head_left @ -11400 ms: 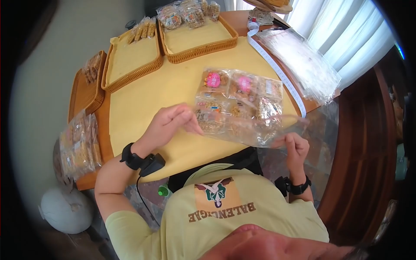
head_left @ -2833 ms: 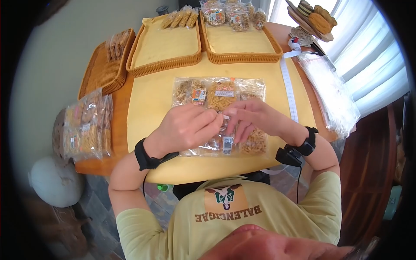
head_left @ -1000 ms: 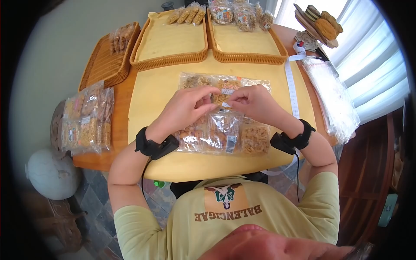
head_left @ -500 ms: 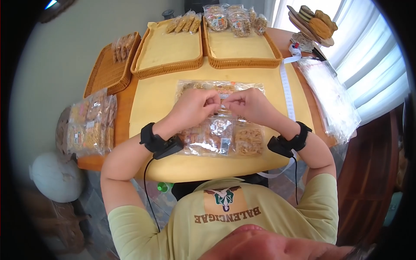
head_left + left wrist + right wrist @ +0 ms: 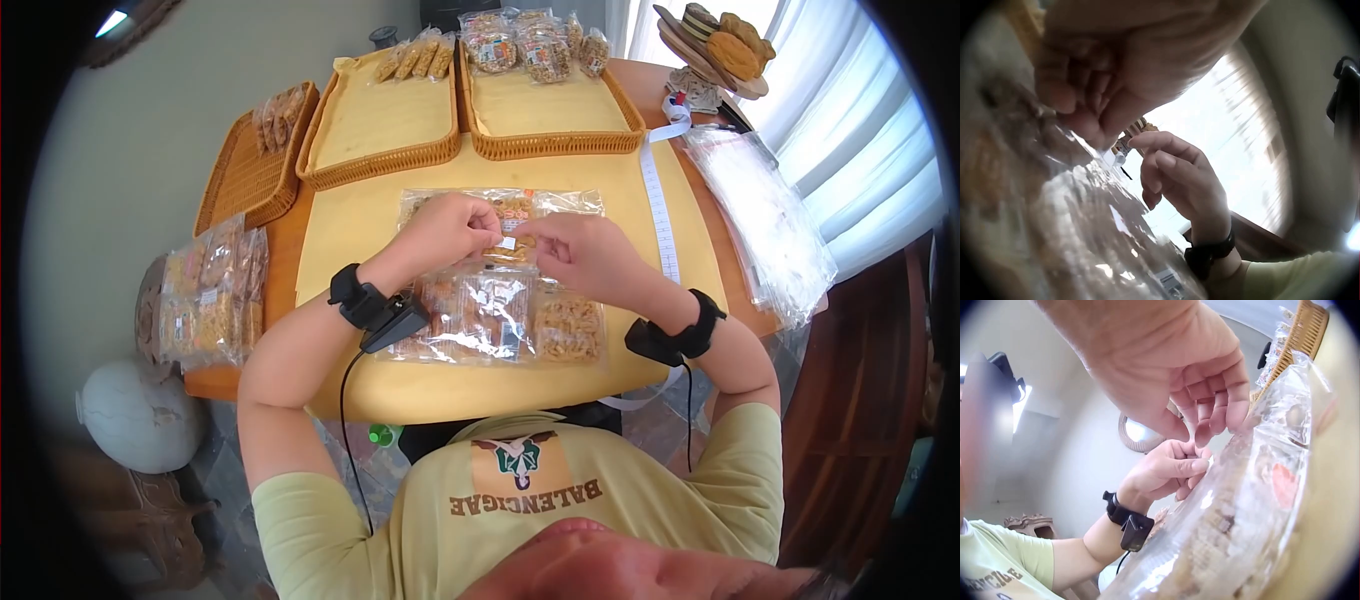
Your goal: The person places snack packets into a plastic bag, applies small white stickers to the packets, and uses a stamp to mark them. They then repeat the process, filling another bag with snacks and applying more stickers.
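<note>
A large clear plastic bag (image 5: pixel 483 312) lies flat on the yellow cloth in the head view, with several smaller snack packs showing through it. Over its upper part, my left hand (image 5: pixel 445 228) pinches a small white label (image 5: pixel 508 243) between thumb and fingertips. The right wrist view shows this left hand (image 5: pixel 1163 467) with a white edge at its fingertips. My right hand (image 5: pixel 590 258) hovers just right of the label, fingers loosely bent and holding nothing. In the left wrist view, the right hand (image 5: pixel 1179 172) is apart from the left one.
Wicker trays (image 5: pixel 385 160) with snack packs stand along the back. Filled bags (image 5: pixel 212 300) lean at the left edge. A white tape measure (image 5: pixel 658 205) and a stack of clear bags (image 5: pixel 765 225) lie on the right, below a stand with bread-like pieces (image 5: pixel 735 50).
Earlier a clear bag was held up between both hands; now a filled bag lies flat. In the last half second the right hand has drawn slightly away, uncovering the label at the left fingertips.
</note>
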Available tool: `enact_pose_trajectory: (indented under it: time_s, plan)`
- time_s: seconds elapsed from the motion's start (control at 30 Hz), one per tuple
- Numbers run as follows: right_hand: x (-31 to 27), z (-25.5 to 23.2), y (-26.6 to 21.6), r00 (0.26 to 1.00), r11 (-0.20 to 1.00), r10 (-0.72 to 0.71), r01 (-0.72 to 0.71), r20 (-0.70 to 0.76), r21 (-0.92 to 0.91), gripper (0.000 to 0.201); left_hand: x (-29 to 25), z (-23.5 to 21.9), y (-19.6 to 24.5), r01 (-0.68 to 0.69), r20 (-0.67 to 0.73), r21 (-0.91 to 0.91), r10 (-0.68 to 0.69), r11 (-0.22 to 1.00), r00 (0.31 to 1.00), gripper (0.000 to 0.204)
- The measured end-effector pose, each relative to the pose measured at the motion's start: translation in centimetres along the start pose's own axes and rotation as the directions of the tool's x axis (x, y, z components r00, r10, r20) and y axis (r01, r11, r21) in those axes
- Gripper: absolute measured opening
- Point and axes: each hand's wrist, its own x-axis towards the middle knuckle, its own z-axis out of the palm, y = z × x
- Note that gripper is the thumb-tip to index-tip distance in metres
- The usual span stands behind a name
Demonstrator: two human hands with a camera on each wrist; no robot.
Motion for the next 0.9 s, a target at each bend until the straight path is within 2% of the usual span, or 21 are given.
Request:
enact_pose_trajectory:
  time_s: [0.03,0.07,0.13,0.23,0.37,0.43,0.57,0.67,0.73,0.77,0.83,0.87,0.9]
  plan:
    - [-0.1,0.2,0.0,0.997,0.995,-0.074,0.073,-0.014,-0.068,0.029,0.2,0.0,-0.1,-0.009,-0.007,0.067,0.009,0.998,1.000,0.009]
    - [-0.2,0.3,-0.1,0.997,0.995,-0.073,0.072,-0.014,-0.068,0.029,0.4,-0.1,-0.2,-0.009,-0.005,0.067,0.010,0.998,1.000,0.009]
    - [-0.2,0.3,-0.4,0.991,0.973,-0.137,0.134,0.001,-0.186,0.029,0.5,-0.2,-0.6,-0.019,-0.044,0.194,0.028,0.981,0.999,0.009]
    - [-0.3,0.3,-0.5,0.992,0.955,-0.111,0.124,0.063,-0.269,0.027,0.3,0.3,-0.7,-0.039,-0.105,0.270,0.070,0.962,0.992,0.010]
    - [-0.1,0.4,-0.4,0.992,0.944,-0.094,0.116,0.087,-0.309,0.025,0.0,0.8,-0.4,-0.068,-0.115,0.328,0.111,0.942,0.987,0.009]
    - [0.1,0.4,-0.1,0.982,0.936,-0.157,0.183,0.109,-0.299,0.025,0.0,0.9,-0.2,-0.071,-0.141,0.375,0.133,0.924,0.981,0.008]
    - [0.2,0.9,0.4,0.985,0.920,-0.130,0.163,0.114,-0.356,0.026,-0.2,1.1,-0.3,-0.098,-0.142,0.381,0.163,0.919,0.976,0.008]
    - [0.0,1.1,0.0,0.986,0.905,-0.131,0.163,0.107,-0.394,0.027,-0.3,1.3,-0.1,-0.051,-0.158,0.392,0.122,0.919,0.980,0.012]
    - [0.0,1.2,-0.2,0.985,0.904,-0.151,0.173,0.087,-0.392,0.028,-0.5,1.5,0.5,0.005,-0.251,0.491,0.136,0.871,0.958,0.022]
    - [-0.1,1.0,-0.3,0.985,0.902,-0.150,0.172,0.087,-0.396,0.028,-0.5,1.3,0.5,0.001,-0.251,0.491,0.140,0.871,0.958,0.022]
    - [0.0,0.7,-0.5,0.984,0.912,-0.131,0.166,0.119,-0.376,0.031,-0.5,0.7,0.2,0.072,-0.226,0.370,0.015,0.926,0.974,0.030]
    - [0.1,0.5,-0.4,0.984,0.910,-0.133,0.168,0.117,-0.379,0.031,-0.4,0.6,-0.1,0.069,-0.228,0.372,0.019,0.926,0.974,0.030]
    - [0.2,0.0,-0.1,0.981,0.944,-0.096,0.144,0.171,-0.297,0.029,-0.3,0.5,-0.5,0.050,-0.213,0.367,0.032,0.929,0.977,0.029]
